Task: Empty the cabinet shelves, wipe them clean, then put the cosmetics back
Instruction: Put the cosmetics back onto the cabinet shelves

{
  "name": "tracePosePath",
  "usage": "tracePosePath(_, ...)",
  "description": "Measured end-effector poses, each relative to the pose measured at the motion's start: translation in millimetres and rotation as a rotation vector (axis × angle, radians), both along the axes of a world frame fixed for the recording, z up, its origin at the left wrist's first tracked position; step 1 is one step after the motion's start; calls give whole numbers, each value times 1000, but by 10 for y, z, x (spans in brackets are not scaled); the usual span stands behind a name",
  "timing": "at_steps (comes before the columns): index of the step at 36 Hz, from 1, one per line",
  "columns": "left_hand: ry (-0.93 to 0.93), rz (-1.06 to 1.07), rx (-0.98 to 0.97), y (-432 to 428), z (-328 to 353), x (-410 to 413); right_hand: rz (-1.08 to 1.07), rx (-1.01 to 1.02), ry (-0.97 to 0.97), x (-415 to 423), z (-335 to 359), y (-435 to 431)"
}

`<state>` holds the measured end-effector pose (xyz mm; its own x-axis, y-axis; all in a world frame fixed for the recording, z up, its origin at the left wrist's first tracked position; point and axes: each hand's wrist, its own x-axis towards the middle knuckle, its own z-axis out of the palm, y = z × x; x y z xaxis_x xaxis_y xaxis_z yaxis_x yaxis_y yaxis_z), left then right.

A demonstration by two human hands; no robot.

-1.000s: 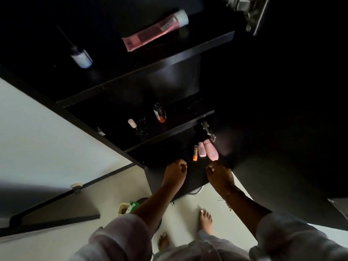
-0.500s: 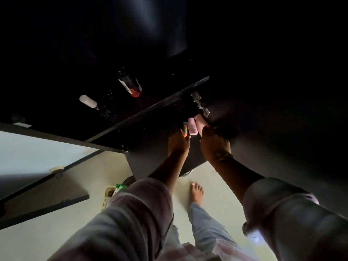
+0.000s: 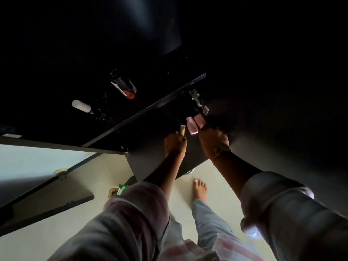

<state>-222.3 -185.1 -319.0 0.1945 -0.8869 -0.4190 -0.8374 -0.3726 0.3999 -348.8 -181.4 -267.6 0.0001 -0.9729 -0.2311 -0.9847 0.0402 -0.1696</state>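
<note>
Down in the dark cabinet [image 3: 263,91], both hands were reaching into the lowest compartment, below the slanting shelf board [image 3: 150,108]. The left hand [image 3: 175,146] had its fingers curled, and its fingertips pinched the lower end of a small tube [image 3: 183,129], white with an orange mark, which stood up out of them. Just beside the tube stood the left pink bottle [image 3: 192,125], and touching that, a little further in, the right pink bottle [image 3: 200,119]. The right hand [image 3: 213,142], with a thin band at its wrist, had its fingers bent against the lower ends of these two bottles. The base of the right one was hidden behind the fingers, and in the poor light I could not tell whether they gripped it or only touched it. A metal hinge [image 3: 197,102] gleamed just above the bottles on the cabinet wall. On the compartment above the shelf board lay a dark bottle [image 3: 125,87] with red at its lower end, and well apart from it, toward the left, a white-capped item [image 3: 81,106] whose body was lost in shadow. Pale rolled sleeves covered both forearms. Below, a bare foot [image 3: 199,189] stood on the light floor [image 3: 216,178], and a green packet [image 3: 122,189] lay near the cabinet's base.
</note>
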Motion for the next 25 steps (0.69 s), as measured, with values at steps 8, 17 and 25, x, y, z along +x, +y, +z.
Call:
tracePosePath(8, 8, 46, 31, 284, 295, 200, -130, 98, -118, -57, 142, 142)
tracePosePath(17, 51, 9, -85, 578, 762, 317, -419, 111, -315, -62, 526, 460)
tracePosePath(25, 178, 76, -359, 598, 1320, 379, -280, -134, -422, -75, 1145, 537)
